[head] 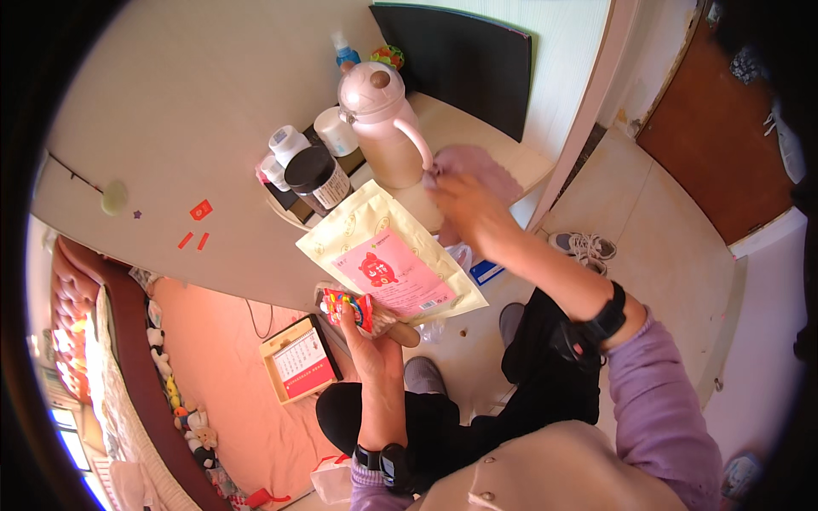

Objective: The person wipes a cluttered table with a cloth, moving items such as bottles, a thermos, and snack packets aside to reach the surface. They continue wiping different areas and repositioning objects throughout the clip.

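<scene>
My left hand holds a small red candy packet under the thumb. A cream pouch with a pink label that bears writing stands up from the same hand, its lower edge behind the packet. Other small items in that grasp are partly covered. My right hand, slightly blurred, grips a mauve cloth spread on the corner shelf. Just left of the cloth is a pink vacuum jug with a bear-shaped lid; its handle comes close to my fingers.
A dark-lidded jar and white bottles crowd the shelf's left side. Behind the jug leans a black panel. Below left, a desk calendar lies in a tray on the bed. Shoes sit on the tiled floor.
</scene>
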Demonstrator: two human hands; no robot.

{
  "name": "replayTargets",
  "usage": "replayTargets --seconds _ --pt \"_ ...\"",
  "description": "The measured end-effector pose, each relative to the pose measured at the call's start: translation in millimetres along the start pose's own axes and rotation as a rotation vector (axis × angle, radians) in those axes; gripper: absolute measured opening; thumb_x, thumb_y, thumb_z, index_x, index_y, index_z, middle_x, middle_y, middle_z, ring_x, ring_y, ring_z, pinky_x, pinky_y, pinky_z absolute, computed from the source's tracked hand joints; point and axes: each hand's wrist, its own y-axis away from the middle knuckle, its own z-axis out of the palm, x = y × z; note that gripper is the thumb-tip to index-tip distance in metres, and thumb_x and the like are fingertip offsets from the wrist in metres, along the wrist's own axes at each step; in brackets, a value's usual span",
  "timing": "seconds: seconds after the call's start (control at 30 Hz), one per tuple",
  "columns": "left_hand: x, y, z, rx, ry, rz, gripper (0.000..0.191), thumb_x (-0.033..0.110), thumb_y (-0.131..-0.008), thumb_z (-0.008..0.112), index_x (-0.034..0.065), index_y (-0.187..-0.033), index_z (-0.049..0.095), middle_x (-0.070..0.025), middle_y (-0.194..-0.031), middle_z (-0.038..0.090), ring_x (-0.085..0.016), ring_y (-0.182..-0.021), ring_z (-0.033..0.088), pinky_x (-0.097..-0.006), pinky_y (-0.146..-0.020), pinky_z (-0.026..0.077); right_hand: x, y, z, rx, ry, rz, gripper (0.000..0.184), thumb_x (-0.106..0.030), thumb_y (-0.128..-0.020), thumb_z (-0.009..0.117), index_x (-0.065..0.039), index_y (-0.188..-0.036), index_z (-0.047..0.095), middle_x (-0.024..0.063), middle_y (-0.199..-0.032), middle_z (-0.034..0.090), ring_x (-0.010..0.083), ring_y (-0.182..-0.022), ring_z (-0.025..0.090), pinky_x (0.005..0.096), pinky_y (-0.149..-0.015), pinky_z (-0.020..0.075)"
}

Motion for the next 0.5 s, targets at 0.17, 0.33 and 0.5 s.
replayTargets --seconds 0.17,0.33,0.5 --pt "-2.3 -3.2 -4.5 -0.018 -0.001 0.009 0.050 0.038 -0.099 0.062 0.0062 -0.136 0.051 -0.0049 -0.128 0.062 -0.019 -0.120 0.057 -0.0375 -0.107 0.042 27.9 19.3 -14.8 0.181 -0.108 0.065 0.051 0.002 -0.073 0.066 0.001 -0.124 0.066 0.0186 -0.128 0.062 0.0350 -0.125 0.056 0.0395 -0.105 0.0466" --pt "-4.9 -8.0 -13.4 -0.023 0.019 -0.002 0.057 0.038 -0.098 0.064 0.0043 -0.140 0.047 -0.0073 -0.133 0.059 -0.022 -0.124 0.054 -0.0391 -0.111 0.040 16.0 17.5 -3.8 0.232 0.040 0.082 0.047 0.008 -0.070 0.065 -0.001 -0.116 0.069 0.0161 -0.121 0.065 0.0354 -0.118 0.057 0.0401 -0.104 0.0468" --pt "-7.4 -12.3 -14.8 -0.052 -0.003 0.020 0.056 0.037 -0.099 0.062 0.0040 -0.141 0.046 -0.0082 -0.134 0.059 -0.023 -0.125 0.054 -0.0396 -0.111 0.040 -10.8 34.0 -10.6 0.194 -0.288 0.063 0.015 -0.001 -0.087 0.065 -0.001 -0.102 0.067 0.0136 -0.109 0.066 0.0321 -0.104 0.062 0.0393 -0.088 0.0502"
